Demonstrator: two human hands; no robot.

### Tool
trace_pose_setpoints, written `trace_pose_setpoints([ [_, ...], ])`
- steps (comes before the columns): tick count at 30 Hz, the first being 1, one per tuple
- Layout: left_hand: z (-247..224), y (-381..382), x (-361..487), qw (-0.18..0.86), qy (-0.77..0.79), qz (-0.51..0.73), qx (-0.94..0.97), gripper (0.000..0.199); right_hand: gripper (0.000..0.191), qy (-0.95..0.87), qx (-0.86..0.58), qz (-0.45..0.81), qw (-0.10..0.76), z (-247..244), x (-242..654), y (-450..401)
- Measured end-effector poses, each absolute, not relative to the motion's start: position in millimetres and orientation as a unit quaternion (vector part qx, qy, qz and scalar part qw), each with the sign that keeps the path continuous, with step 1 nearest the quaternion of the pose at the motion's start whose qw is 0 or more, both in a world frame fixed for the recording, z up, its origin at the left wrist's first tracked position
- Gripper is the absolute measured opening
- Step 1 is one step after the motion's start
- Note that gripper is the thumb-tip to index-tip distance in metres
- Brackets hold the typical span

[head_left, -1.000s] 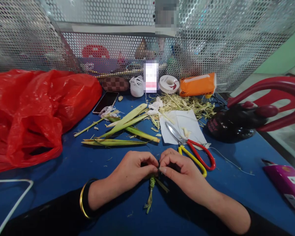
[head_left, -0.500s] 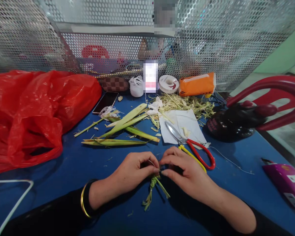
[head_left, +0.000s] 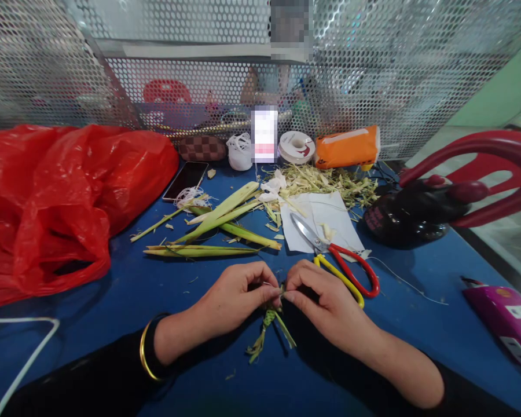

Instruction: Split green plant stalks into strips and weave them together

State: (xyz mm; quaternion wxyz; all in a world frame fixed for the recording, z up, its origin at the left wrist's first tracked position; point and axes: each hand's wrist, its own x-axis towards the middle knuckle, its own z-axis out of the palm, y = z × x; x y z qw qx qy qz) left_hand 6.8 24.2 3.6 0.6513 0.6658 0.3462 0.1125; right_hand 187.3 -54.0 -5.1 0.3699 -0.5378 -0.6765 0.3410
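Note:
A small green braided leaf piece [head_left: 269, 318] hangs below the fingers of my left hand [head_left: 238, 292], which pinches its upper end. My right hand [head_left: 325, 295] has thumb and forefinger pressed together at the top of the piece, almost touching the left fingertips; what exactly it pinches is too small to tell. Loose strips trail from the braid toward the near side. Beyond my hands lie long green leaf stalks [head_left: 212, 252]. Scissors [head_left: 321, 244] with one red and one yellow handle rest just past my right hand, partly on white paper [head_left: 342, 223].
A red plastic bag [head_left: 65, 208] fills the left side. Leaf scraps [head_left: 330, 180], a ribbon spool [head_left: 297, 147], an orange packet [head_left: 348, 147] and a phone [head_left: 264, 134] stand toward the mesh. At right are a black pot-like object [head_left: 403, 217] and a purple power strip [head_left: 506, 321].
The fingers of my right hand have closed into a pinch and come nearer my left fingertips. The braided piece has shifted slightly left and up.

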Motion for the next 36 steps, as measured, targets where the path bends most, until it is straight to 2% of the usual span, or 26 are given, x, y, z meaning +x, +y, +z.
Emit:
trace_pose_setpoints([
  [12, 9, 23, 8, 0.558, 0.330, 0.058, 0.759, 0.008, 0.016, -0.689, -0.541, 0.331, 0.350, -8, 184, -54],
  [32, 14, 27, 6, 0.548, 0.330, 0.037, 0.768, 0.011, 0.016, -0.677, -0.534, 0.363, 0.354, -7, 179, -58],
  [36, 14, 27, 7, 0.590, 0.346, 0.044, 0.728, 0.010, 0.016, -0.678, -0.531, 0.365, 0.355, -8, 177, -59],
])
